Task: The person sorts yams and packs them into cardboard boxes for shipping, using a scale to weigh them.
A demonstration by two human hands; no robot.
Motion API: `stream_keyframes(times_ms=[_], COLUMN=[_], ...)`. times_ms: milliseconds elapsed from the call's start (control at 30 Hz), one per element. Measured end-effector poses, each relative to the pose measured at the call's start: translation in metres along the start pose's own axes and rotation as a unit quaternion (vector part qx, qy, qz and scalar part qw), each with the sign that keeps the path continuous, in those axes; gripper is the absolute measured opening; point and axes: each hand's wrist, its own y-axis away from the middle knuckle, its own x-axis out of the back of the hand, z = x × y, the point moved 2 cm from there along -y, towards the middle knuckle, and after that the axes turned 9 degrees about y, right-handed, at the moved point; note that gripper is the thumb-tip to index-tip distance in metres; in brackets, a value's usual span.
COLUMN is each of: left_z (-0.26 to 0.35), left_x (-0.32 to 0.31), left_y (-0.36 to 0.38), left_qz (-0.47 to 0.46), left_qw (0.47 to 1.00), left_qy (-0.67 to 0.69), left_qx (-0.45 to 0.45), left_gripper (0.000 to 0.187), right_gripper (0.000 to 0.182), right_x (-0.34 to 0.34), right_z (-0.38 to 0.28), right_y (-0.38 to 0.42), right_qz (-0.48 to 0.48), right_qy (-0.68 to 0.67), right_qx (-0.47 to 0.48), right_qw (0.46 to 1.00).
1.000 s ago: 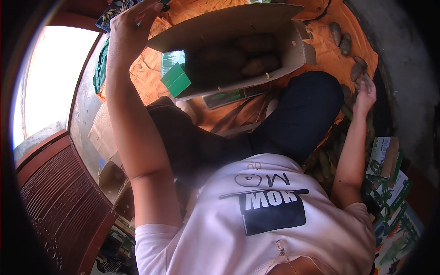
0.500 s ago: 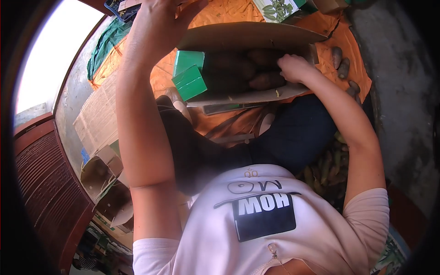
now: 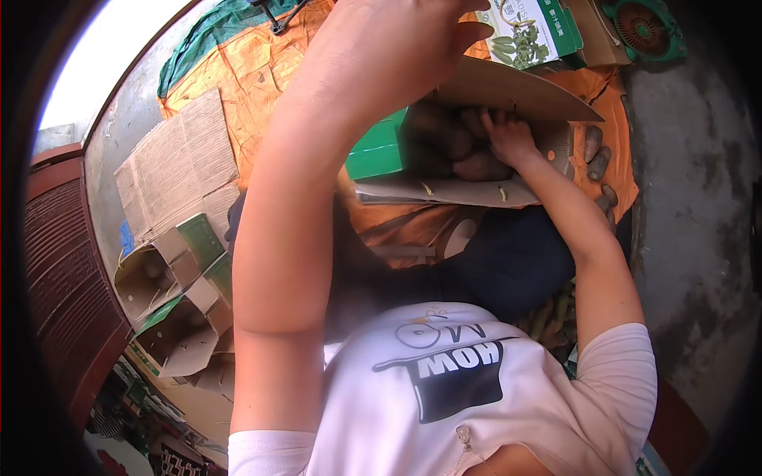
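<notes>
An opened cardboard box [image 3: 516,83] lies in front of my lap, with several brown, elongated root vegetables [image 3: 482,166] inside. My right hand [image 3: 509,139] reaches into its right end, fingers spread over the roots; I see nothing gripped in it. Large and close to the camera, my left hand [image 3: 381,59] is raised above the box's left side. Its thumb stands apart from a finger, and nothing shows between them; the other fingertips are hidden or cut off by the top edge. A green flap [image 3: 377,148] shows below that wrist.
An orange sheet [image 3: 262,87] covers the floor. Loose roots [image 3: 595,151] lie right of the box. A white printed carton [image 3: 528,36] and a green fan-like object [image 3: 643,28] stand behind. Flattened cardboard [image 3: 178,159] and open cartons [image 3: 186,333] are on the left.
The view has shifted, so the box appears further right. My left hand has come right, over the box's left side. My right hand's fingers, bunched before, are now spread over the roots.
</notes>
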Motion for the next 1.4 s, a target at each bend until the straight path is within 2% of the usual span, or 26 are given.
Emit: stream_keyframes(times_ms=[67, 167, 367, 467, 500, 567, 600, 633, 700, 733, 800, 833, 900, 967, 1033, 1067, 1100, 1133, 1167, 1200, 1267, 1333, 1400], left_z=[-0.002, -0.006, -0.004, -0.026, -0.017, -0.025, -0.018, -0.053, -0.053, -0.053, -0.057, -0.071, -0.081, -0.084, -0.083, -0.089, -0.080, -0.082, -0.091, -0.096, -0.106, -0.117, -0.119], left_x=[0.001, -0.003, -0.012, -0.025, -0.023, -0.029, -0.026, -0.034, -0.032, -0.031, -0.032, -0.034, -0.037, -0.041, -0.043, -0.044, -0.043, -0.045, -0.046, -0.046, -0.046, -0.048, -0.047], left_y=[0.002, 0.002, -0.002, -0.013, -0.011, -0.014, -0.012, -0.014, -0.013, -0.013, -0.012, -0.012, -0.013, -0.015, -0.016, -0.018, -0.016, -0.017, -0.018, -0.019, -0.021, -0.017, -0.013], left_qz=[-0.005, 0.023, 0.023, 0.028, 0.024, 0.013, -0.003, 0.007, 0.009, 0.011, 0.011, 0.016, 0.034, 0.009, 0.007, 0.000, -0.012, -0.005, 0.002, 0.005, 0.012, 0.020, 0.028], left_qw=[1.000, 0.998, 0.999, 0.997, 0.999, 0.998, 0.998, 0.998, 0.995, 0.995, 0.995, 0.995, 0.992, 0.995, 0.995, 0.995, 0.996, 0.997, 0.997, 0.997, 0.994, 0.998, 0.998], left_qy=[-0.009, -0.038, -0.030, -0.038, -0.021, -0.043, -0.061, -0.046, -0.057, -0.060, -0.067, -0.077, -0.055, -0.051, -0.071, -0.060, -0.088, -0.081, -0.075, -0.081, -0.097, -0.046, -0.030], left_qx=[-0.003, -0.040, -0.021, -0.060, -0.025, -0.033, 0.017, -0.050, -0.083, -0.079, -0.069, -0.066, -0.107, -0.085, -0.070, -0.078, 0.001, 0.001, 0.002, 0.017, 0.048, 0.034, 0.047], left_gripper=[0.026, 0.026, 0.025, 0.025, 0.024, 0.023, 0.024, 0.026, 0.026, 0.026, 0.026, 0.026, 0.025, 0.025, 0.025, 0.026, 0.028, 0.030, 0.031, 0.032, 0.034, 0.038, 0.043], right_gripper=[0.060, 0.084, 0.085, 0.084, 0.081, 0.075, 0.076, 0.076, 0.076, 0.076, 0.077, 0.076, 0.074, 0.075, 0.070, 0.068, 0.071, 0.072, 0.058, 0.052, 0.056, 0.058, 0.060], right_x=[-0.008, 0.001, 0.063, 0.073, 0.083, 0.114, 0.131, 0.146, 0.153, 0.147, 0.117, 0.094, 0.007, -0.062, -0.100, -0.160, -0.131, -0.146, -0.186, -0.178, -0.239, -0.230, -0.216], right_z=[-0.001, 0.002, 0.019, 0.038, 0.048, 0.075, 0.088, 0.101, 0.127, 0.137, 0.152, 0.154, 0.148, 0.111, 0.059, 0.018, -0.008, -0.041, -0.086, -0.108, -0.187, -0.210, -0.218], right_y=[0.000, -0.001, 0.027, 0.050, 0.064, 0.102, 0.124, 0.147, 0.193, 0.216, 0.260, 0.281, 0.323, 0.354, 0.374, 0.387, 0.378, 0.382, 0.386, 0.383, 0.390, 0.388, 0.390], right_qz=[0.049, -0.027, -0.083, 0.000, 0.046, 0.137, 0.154, 0.173, 0.194, 0.178, 0.140, 0.135, 0.131, 0.088, -0.021, -0.041, -0.071, -0.079, -0.087, -0.147, -0.160, -0.195, -0.222], right_qy=[0.004, -0.023, 0.033, 0.043, 0.023, -0.016, -0.042, -0.065, -0.127, -0.168, -0.266, -0.334, -0.529, -0.684, -0.707, -0.669, -0.690, -0.754, -0.719, -0.725, -0.775, -0.779, -0.767], right_qx=[-0.012, 0.010, 0.069, 0.093, 0.081, 0.053, 0.007, -0.038, -0.150, -0.236, -0.383, -0.418, -0.471, -0.491, -0.555, -0.626, -0.647, -0.600, -0.650, -0.644, -0.605, -0.593, -0.598], right_qw=[0.999, 0.999, 0.994, 0.995, 0.995, 0.989, 0.987, 0.982, 0.961, 0.940, 0.874, 0.834, 0.694, 0.533, 0.439, 0.397, 0.316, 0.255, 0.231, 0.195, 0.089, 0.064, 0.066])
